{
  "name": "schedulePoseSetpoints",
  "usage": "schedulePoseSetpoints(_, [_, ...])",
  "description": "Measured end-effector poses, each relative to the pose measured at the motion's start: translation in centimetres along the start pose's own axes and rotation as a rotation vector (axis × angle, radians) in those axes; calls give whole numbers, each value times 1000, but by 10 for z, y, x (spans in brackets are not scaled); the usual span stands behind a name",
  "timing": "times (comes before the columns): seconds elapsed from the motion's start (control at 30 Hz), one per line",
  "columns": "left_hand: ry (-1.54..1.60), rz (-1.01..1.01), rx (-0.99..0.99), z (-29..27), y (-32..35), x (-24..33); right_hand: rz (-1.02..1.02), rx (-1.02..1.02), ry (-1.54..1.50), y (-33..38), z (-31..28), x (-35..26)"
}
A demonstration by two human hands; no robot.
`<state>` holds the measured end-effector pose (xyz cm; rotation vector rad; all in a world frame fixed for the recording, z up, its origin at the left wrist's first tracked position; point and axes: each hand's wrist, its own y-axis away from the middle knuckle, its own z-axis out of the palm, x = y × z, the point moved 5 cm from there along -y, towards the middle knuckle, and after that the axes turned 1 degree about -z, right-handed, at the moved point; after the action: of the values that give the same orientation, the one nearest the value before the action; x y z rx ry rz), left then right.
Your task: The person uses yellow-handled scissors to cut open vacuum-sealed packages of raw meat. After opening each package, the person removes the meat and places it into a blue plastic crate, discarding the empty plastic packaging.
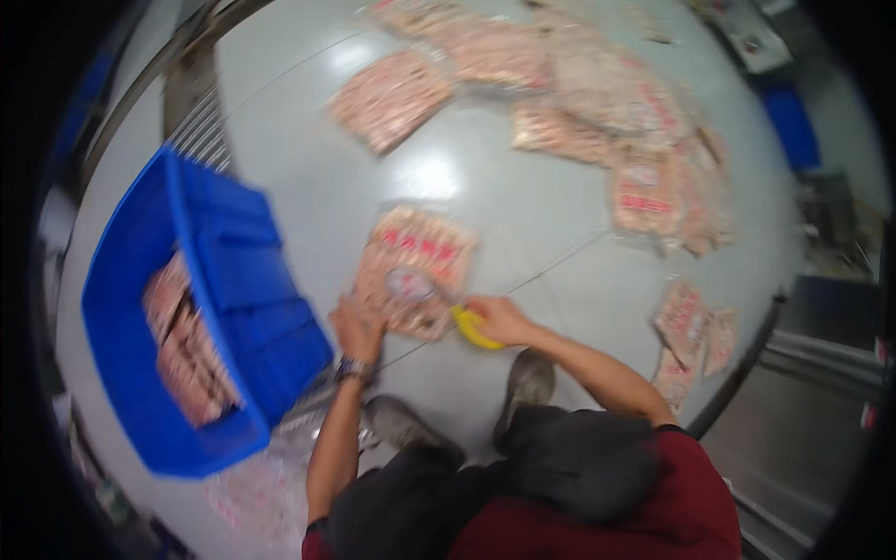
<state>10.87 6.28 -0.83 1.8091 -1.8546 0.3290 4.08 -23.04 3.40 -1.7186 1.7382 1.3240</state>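
Note:
A flat clear plastic bag of pale pink meat pieces (415, 266), with red print and a pale oval label, lies on the floor in front of my feet. My left hand (357, 327) grips the bag's lower left corner; a watch is on that wrist. At the bag's lower right edge, my right hand (495, 320) is closed around a knife with a curved yellow handle (478, 330). Its blade is thin and blurred, pointing toward the bag. Whether the blade touches the plastic, I cannot tell.
To the left a blue crate (247, 299) stands tilted, with several meat packs (191, 364) inside. Many bagged packs (579, 79) spread across the far floor. Smaller packs (686, 322) lie at right. Crumpled empty plastic bags (266, 490) are beside my left foot, near a metal grate (201, 135).

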Motion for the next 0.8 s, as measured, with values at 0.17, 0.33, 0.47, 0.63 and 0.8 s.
schedulePoseSetpoints(0.17, [8,-298,-237,-11,-3,17,376,-313,-575,31,4,-32])
schedulePoseSetpoints(0.33, [125,-359,-235,33,25,4,631,-490,-1061,52,40,-31])
schedulePoseSetpoints(0.47, [618,-562,-371,72,50,9,697,-486,-1184,60,65,-19])
schedulePoseSetpoints(0.63, [884,-644,-305,86,59,21,743,-471,-1193,58,64,-19])
schedulePoseSetpoints(0.8, [797,-530,-300,91,57,20,546,-362,-956,51,71,-12])
